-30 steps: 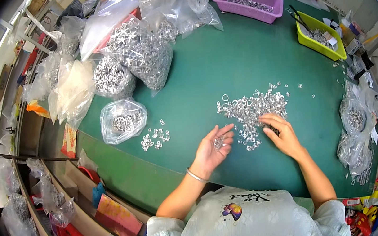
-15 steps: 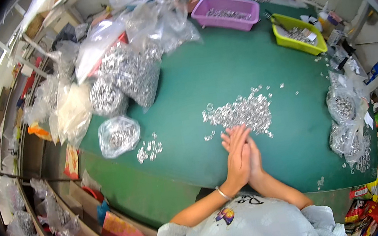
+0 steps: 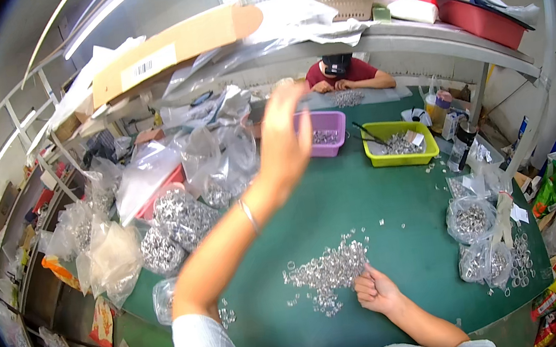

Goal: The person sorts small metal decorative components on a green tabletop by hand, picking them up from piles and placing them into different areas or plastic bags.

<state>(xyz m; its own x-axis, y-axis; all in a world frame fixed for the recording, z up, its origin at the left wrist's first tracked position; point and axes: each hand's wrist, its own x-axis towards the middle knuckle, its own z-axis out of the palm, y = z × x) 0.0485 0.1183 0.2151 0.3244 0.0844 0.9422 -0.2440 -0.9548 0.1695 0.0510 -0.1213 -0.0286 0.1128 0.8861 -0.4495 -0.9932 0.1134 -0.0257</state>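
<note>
My left hand (image 3: 283, 141) is raised high above the table, its fingers stretched upward and blurred, with nothing visible in it. A bracelet (image 3: 249, 216) circles that wrist. Low at the right edge of a loose pile of small shiny metal rings (image 3: 329, 270) is my right hand (image 3: 376, 290). Its fingers are curled, the thumb against the index finger; whatever they may pinch is too small to make out. Partly behind my left forearm lie a smaller cluster of the pieces (image 3: 226, 314) and a clear bag (image 3: 164, 299).
Bulging clear bags of metal pieces (image 3: 182, 221) crowd the left side. Beyond stand a purple tub (image 3: 336, 122) and a yellow-green tub (image 3: 399, 160). More bags (image 3: 470, 220) line the right edge. A loaded shelf (image 3: 428, 33) spans the back, where a person (image 3: 356, 73) sits working.
My hands, pressed together before, have parted. The left has risen up and away over the table; the right has moved to the pile's right edge. The view has tilted up, showing the shelf.
</note>
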